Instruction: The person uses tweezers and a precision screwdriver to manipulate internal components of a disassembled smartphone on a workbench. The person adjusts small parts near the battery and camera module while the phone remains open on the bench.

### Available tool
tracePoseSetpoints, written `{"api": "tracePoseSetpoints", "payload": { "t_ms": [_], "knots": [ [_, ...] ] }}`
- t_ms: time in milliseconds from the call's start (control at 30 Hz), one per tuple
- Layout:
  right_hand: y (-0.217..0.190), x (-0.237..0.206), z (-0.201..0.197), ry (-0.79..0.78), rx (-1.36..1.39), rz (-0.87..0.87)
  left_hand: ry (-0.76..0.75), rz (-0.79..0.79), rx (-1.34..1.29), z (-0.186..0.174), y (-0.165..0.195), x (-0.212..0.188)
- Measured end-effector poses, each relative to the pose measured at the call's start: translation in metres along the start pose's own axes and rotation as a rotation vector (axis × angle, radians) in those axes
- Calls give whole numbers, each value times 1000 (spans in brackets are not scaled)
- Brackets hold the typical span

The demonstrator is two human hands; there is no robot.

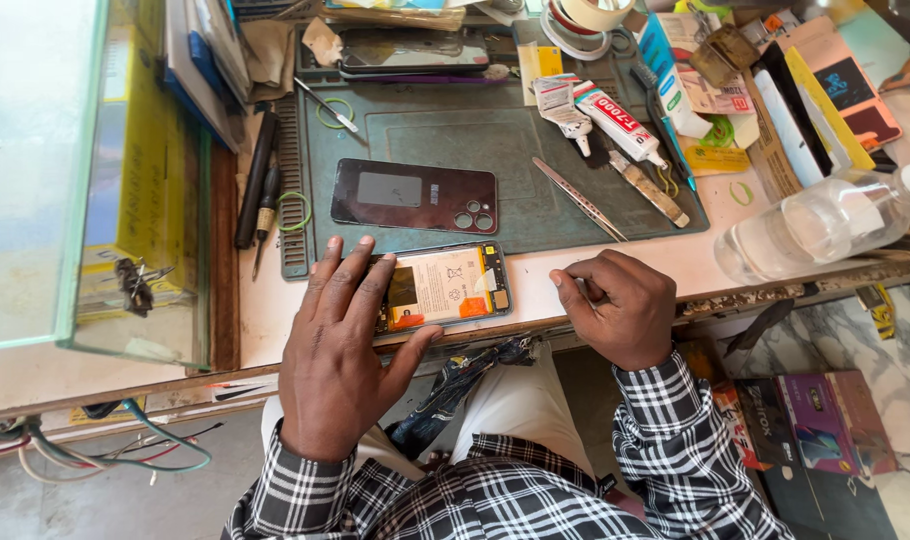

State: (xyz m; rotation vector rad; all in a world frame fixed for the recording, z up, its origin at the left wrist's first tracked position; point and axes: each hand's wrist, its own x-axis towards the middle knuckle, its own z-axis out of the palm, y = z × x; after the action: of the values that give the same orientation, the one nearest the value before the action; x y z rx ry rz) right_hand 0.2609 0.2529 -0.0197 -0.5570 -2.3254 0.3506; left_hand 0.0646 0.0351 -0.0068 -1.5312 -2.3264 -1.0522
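An opened phone [445, 286] lies at the bench's front edge, its battery and orange parts exposed. My left hand [337, 345] rests flat on its left end, fingers spread, thumb under its near edge. My right hand [615, 305] sits curled on the bench to the right of the phone, fingers closed; whether it holds something small I cannot tell. The phone's dark back cover [415, 196] with camera holes lies on the green work mat [535, 215] just beyond.
Tweezers [578, 198], glue tubes [620, 123], and a second phone [412, 48] lie on the mat. Screwdrivers [257, 180] lie left of it. A clear plastic bottle [825, 222] lies at right among boxes. A glass case [85, 180] stands at left.
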Motion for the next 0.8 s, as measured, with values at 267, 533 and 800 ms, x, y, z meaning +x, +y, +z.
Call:
{"api": "tracePoseSetpoints", "payload": {
  "t_ms": [267,533,800],
  "knots": [
    [-9,-28,14,-32,-57,-48,62,17,-93,-24,-23,-32],
    [-6,-59,26,-74,-103,7,31,-3,29,-41,-31,-58],
    [-15,-67,22,-53,-122,-15,236,236,-141,-86,-27,-101]
  ]
}}
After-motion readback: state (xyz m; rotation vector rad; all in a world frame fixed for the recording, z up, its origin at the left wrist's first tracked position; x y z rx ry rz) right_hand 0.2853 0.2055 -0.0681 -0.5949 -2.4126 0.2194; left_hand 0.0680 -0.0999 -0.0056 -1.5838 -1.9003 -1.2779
